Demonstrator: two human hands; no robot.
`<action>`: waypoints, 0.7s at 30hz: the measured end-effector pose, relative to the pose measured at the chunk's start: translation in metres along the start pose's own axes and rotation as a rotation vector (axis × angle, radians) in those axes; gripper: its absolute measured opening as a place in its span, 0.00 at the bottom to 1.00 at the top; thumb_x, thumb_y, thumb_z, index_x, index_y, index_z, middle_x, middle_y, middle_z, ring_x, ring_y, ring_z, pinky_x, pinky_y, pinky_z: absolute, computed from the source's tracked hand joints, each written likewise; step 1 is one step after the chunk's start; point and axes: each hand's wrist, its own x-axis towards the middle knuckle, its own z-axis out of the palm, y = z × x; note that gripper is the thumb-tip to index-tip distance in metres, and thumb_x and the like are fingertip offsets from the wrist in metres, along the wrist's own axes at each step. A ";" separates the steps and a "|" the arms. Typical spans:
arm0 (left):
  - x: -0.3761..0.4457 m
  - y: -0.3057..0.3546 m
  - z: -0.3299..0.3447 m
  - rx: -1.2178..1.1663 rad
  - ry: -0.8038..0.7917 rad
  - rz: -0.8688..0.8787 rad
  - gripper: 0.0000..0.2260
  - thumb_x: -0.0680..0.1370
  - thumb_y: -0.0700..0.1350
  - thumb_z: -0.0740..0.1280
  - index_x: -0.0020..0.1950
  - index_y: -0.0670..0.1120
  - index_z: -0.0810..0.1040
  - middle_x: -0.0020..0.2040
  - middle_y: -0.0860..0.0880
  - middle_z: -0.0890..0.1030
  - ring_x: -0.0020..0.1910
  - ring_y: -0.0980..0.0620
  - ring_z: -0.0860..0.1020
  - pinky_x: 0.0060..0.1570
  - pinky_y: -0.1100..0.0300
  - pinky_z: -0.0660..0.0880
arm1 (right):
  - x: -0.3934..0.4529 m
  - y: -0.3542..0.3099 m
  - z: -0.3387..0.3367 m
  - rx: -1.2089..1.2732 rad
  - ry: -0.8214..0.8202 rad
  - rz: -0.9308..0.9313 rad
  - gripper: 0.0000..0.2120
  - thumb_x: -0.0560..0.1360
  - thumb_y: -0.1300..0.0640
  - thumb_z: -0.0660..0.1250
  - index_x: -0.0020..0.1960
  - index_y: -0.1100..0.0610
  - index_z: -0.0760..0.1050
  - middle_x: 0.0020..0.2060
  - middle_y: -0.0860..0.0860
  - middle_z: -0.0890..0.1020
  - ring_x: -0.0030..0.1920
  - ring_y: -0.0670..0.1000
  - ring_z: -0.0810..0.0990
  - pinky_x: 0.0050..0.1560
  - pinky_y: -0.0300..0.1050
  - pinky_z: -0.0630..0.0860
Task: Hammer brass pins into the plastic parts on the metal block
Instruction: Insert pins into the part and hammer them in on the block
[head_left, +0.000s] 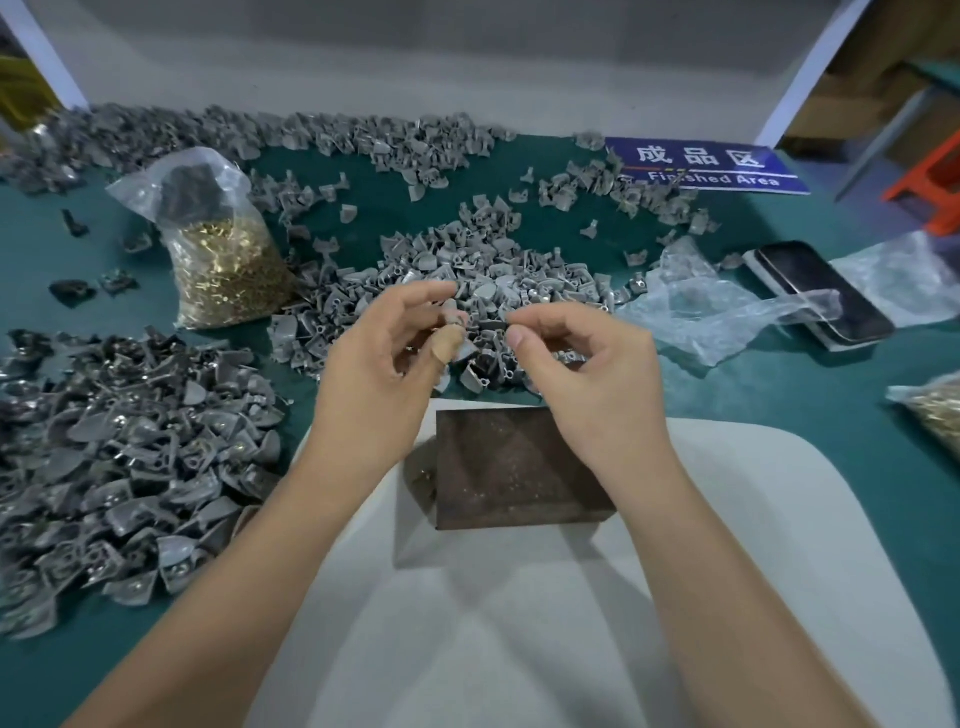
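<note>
At the upper right of the frame a blue rectangular sign (707, 165) lies flat on the green table mat (810, 467); it reads "成品区" in white characters, with "Finished Area" in white beneath a thin striped line. Grey parts partly cover its left edge.

In the left of the frame, above centre, stands a clear plastic bag (218, 244) knotted at the top, its lower half filled with small brass pins; a dark object shows through its upper part. A second clear bag of brass pins (932, 410) is cut off by the right edge. Crumpled clear plastic wrap (711, 306) lies right of centre, just beside a dark smartphone (821, 291) that rests on a white slab.

Small grey moulded plastic parts lie in heaps: a large pile at the lower left (119, 467), a central pile (467, 280) behind the hands, and a long scatter along the back (260, 135).

The dark brown rectangular metal block (514, 467) sits in the centre on a pale grey pad (727, 545), its top flecked with brass specks, nothing resting on it.

Both hands are raised over the near edge of the central pile, just beyond the block. The left hand (384, 358) pinches one grey plastic part (453, 319) between thumb and fingertips. The right hand (587, 364) has thumb and forefinger pressed together close beside that part; whether a pin is between them cannot be told.
</note>
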 end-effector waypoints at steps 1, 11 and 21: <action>0.000 0.002 0.002 -0.112 -0.007 -0.031 0.13 0.82 0.43 0.69 0.64 0.56 0.78 0.55 0.52 0.84 0.51 0.53 0.84 0.46 0.58 0.82 | -0.001 0.000 0.000 0.009 -0.004 0.005 0.06 0.77 0.59 0.74 0.52 0.51 0.87 0.41 0.39 0.86 0.45 0.42 0.84 0.46 0.42 0.83; -0.001 -0.001 0.009 -0.413 -0.029 -0.189 0.08 0.79 0.46 0.70 0.55 0.46 0.83 0.45 0.47 0.86 0.38 0.50 0.85 0.35 0.62 0.79 | -0.003 -0.002 0.003 0.039 -0.024 -0.006 0.05 0.79 0.57 0.71 0.50 0.49 0.84 0.41 0.42 0.86 0.45 0.46 0.85 0.46 0.42 0.81; -0.003 -0.005 0.010 -0.297 -0.042 -0.112 0.09 0.82 0.51 0.66 0.54 0.53 0.85 0.34 0.53 0.79 0.32 0.56 0.75 0.34 0.64 0.73 | -0.005 -0.005 0.004 0.035 -0.061 -0.032 0.04 0.80 0.56 0.71 0.50 0.48 0.83 0.41 0.41 0.84 0.44 0.46 0.83 0.43 0.36 0.77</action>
